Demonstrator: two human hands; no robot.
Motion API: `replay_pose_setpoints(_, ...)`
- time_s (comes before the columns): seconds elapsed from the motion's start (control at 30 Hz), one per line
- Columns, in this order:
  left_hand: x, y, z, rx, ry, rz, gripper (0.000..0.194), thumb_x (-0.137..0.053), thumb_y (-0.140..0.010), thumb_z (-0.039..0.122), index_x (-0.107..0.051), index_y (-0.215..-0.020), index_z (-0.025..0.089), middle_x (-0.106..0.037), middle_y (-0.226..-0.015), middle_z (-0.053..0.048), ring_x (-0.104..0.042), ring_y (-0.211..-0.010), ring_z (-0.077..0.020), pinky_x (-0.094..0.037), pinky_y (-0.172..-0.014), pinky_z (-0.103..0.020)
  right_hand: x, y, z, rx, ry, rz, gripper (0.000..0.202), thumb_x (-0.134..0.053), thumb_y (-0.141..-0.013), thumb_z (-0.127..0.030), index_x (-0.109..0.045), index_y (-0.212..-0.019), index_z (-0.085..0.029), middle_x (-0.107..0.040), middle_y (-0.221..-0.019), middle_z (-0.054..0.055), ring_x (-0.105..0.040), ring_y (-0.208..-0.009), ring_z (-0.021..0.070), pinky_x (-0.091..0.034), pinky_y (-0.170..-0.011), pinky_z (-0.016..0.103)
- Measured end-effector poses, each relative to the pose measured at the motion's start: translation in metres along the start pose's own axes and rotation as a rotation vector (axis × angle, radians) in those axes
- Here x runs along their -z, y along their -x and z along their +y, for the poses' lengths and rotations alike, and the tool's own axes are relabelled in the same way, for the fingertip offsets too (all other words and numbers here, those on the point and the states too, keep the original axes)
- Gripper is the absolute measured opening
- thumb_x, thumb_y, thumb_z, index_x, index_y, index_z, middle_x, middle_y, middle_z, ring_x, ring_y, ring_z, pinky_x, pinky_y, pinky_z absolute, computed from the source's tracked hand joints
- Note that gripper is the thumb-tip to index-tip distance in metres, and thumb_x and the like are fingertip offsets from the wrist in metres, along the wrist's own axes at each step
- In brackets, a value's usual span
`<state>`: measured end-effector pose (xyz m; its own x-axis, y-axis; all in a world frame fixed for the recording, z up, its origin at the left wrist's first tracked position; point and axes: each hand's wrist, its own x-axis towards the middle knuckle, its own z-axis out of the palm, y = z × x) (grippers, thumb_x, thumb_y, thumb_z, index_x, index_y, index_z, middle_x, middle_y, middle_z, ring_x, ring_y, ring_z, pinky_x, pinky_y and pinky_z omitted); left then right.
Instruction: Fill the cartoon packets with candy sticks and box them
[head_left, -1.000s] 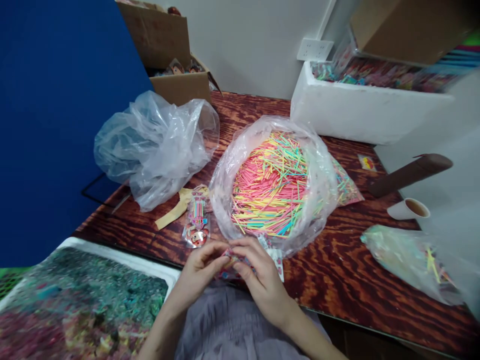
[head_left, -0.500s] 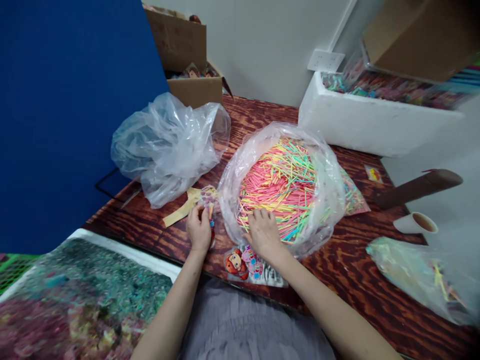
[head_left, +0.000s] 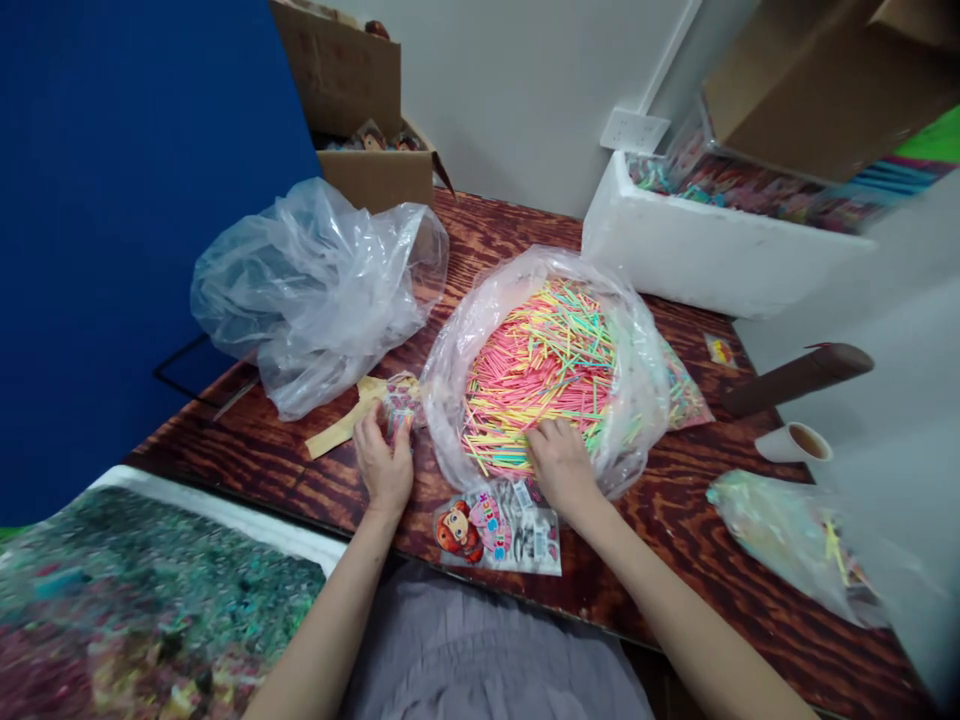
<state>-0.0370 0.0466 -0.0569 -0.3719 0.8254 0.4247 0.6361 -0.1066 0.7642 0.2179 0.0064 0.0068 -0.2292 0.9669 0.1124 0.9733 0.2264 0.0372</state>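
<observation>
A large clear plastic bag (head_left: 450, 400) stands wide at the mouth, full of thin coloured sticks (head_left: 547, 370) in pink, yellow, green and blue. My right hand (head_left: 564, 462) is at the near side of this heap, fingers curled down onto the sticks; its fingertips are partly hidden. To the left of the bag, my left hand (head_left: 384, 460) pinches a small clear printed packet (head_left: 400, 408), mostly covered by the fingers. Between my forearms a flat printed packet (head_left: 499, 530) with a red-haired cartoon figure lies near the table edge.
A crumpled clear bag (head_left: 322, 300) and a yellowish strip (head_left: 335, 432) lie left. Behind are a cardboard box (head_left: 379, 180) and a white foam box (head_left: 690, 235). At right are a brown tube (head_left: 802, 378), a paper cup (head_left: 780, 443) and a small plastic bag (head_left: 787, 535).
My right hand has shifted right along the near edge of the stick heap. My left hand stays beside the bag, its fingers now further around the small packet. The view has turned slightly.
</observation>
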Motion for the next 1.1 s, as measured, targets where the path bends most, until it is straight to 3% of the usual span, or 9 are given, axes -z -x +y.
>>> replay_pose_setpoints(0.2,0.002,0.0,-0.006,-0.045,-0.033,-0.007,0.041,-0.054,-0.091,0.035,-0.051,-0.127,0.017,-0.057,-0.122,-0.013,-0.051,-0.119,-0.0256,-0.039,-0.105,-0.043,-0.001,-0.014,-0.021,0.126,0.013,0.027,0.012,-0.053,-0.089,-0.015,-0.065,-0.09,-0.016,-0.06,-0.093,0.011,-0.045,-0.09,0.0259,-0.032,-0.078,0.037)
replay_pose_setpoints(0.5,0.003,-0.003,-0.006,-0.063,-0.052,-0.024,0.038,-0.054,-0.09,0.034,-0.053,-0.124,0.018,-0.059,-0.118,-0.013,-0.053,-0.116,-0.0264,-0.041,-0.103,-0.044,-0.011,-0.059,-0.058,0.209,0.113,-0.158,0.019,-0.053,-0.085,-0.012,-0.07,-0.092,-0.008,-0.063,-0.094,0.018,-0.049,-0.092,0.0295,-0.033,-0.079,0.041)
replay_pose_setpoints(0.77,0.005,-0.005,-0.006,-0.059,-0.068,-0.053,0.03,-0.052,-0.09,0.034,-0.058,-0.116,0.019,-0.06,-0.112,-0.01,-0.055,-0.109,-0.0257,-0.044,-0.099,-0.042,-0.01,-0.057,-0.055,0.157,0.103,-0.117,0.02,-0.048,-0.086,-0.009,-0.065,-0.097,-0.008,-0.064,-0.096,0.018,-0.051,-0.091,0.0285,-0.034,-0.079,0.04)
replay_pose_setpoints(0.9,0.005,-0.005,-0.007,-0.056,-0.068,-0.062,0.03,-0.052,-0.091,0.034,-0.059,-0.116,0.019,-0.06,-0.113,-0.011,-0.055,-0.11,-0.0253,-0.043,-0.099,-0.042,-0.004,-0.055,-0.038,0.042,-0.159,-0.01,0.014,-0.047,-0.09,-0.012,-0.06,-0.089,-0.015,-0.066,-0.084,0.01,-0.055,-0.082,0.0238,-0.035,-0.075,0.034)
replay_pose_setpoints(1.0,0.005,-0.005,-0.008,-0.065,-0.068,-0.067,0.03,-0.051,-0.091,0.034,-0.059,-0.116,0.019,-0.06,-0.113,-0.01,-0.054,-0.111,-0.0253,-0.043,-0.1,-0.042,0.005,-0.059,-0.026,-0.062,-0.531,0.087,0.018,-0.043,-0.094,-0.018,-0.056,-0.082,-0.019,-0.064,-0.075,0.005,-0.056,-0.071,0.0199,-0.036,-0.068,0.029)
replay_pose_setpoints(1.1,0.004,-0.004,-0.009,-0.067,-0.074,-0.07,0.03,-0.051,-0.091,0.034,-0.059,-0.116,0.02,-0.06,-0.113,-0.01,-0.054,-0.112,-0.0257,-0.042,-0.101,-0.042,0.02,-0.06,-0.015,-0.113,-0.888,0.216,0.018,-0.042,-0.095,-0.024,-0.055,-0.083,-0.02,-0.066,-0.079,0.003,-0.057,-0.068,0.0171,-0.039,-0.068,0.027)
